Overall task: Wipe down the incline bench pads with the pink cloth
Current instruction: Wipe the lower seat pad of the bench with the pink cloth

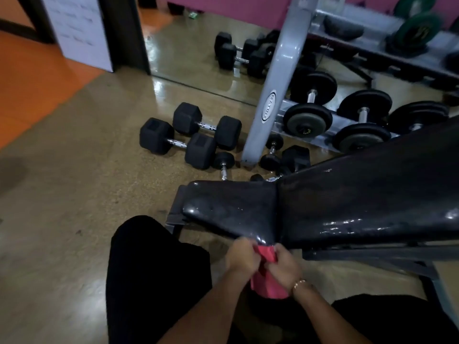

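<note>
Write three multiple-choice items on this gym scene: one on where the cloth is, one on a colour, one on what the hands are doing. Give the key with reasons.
1. Where is the pink cloth?
A. draped over the rack
B. between both hands, at the near edge of the bench pads
C. on the floor by the dumbbells

2. What colour are the bench pads?
A. black
B. grey
C. orange

3. What is the state of the hands?
A. both empty
C. only one grips the cloth
B. both closed on the cloth

Key: 1 B, the cloth sits bunched between the left hand and right hand just below the pads' seam. 2 A, the glossy pads are black. 3 B, fingers of both hands wrap the cloth.
</note>
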`<state>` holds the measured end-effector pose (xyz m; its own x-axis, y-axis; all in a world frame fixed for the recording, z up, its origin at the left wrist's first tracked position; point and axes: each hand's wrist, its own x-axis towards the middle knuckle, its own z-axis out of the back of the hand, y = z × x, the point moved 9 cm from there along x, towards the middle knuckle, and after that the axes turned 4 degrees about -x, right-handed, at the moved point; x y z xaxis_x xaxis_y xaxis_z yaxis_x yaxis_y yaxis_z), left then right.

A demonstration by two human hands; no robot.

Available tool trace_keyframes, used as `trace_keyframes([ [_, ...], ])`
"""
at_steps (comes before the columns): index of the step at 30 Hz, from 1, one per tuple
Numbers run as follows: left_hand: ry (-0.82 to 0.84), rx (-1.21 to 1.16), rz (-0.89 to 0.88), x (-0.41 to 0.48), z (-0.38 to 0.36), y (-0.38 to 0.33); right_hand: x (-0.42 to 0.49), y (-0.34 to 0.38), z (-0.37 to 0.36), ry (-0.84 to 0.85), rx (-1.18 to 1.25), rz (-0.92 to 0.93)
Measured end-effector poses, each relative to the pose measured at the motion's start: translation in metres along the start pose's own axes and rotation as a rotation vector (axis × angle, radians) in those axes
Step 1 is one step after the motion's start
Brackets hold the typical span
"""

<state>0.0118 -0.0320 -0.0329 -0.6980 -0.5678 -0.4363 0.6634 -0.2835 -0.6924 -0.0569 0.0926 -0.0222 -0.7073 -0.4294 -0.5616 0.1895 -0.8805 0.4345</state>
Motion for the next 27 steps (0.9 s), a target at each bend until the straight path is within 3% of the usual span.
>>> trace_keyframes([
  [4,-0.224,-0.402,0.036,-0.005,0.051,0.021,0.003,0.055,-0.002,-0.032,0.236,0.084],
  [10,-0.476,-0.918,0.078,-0.011,0.105,0.047,0.011,0.127,-0.023,0.090,0.543,0.126],
  [13,-0.492,-0.855,0.070,0.009,0.122,0.062,0.019,0.154,-0.031,0.143,0.598,0.155],
  [20,-0.778,-0.710,0.078,0.036,0.178,0.097,0.046,0.194,-0.068,0.345,0.597,0.214],
  [24,-0.728,-0.315,0.029,0.062,0.198,0.104,0.073,0.172,-0.044,0.130,0.368,0.294],
  [27,-0.591,-0.255,0.057,0.075,0.181,0.107,0.089,0.143,-0.013,-0.019,0.099,0.323],
])
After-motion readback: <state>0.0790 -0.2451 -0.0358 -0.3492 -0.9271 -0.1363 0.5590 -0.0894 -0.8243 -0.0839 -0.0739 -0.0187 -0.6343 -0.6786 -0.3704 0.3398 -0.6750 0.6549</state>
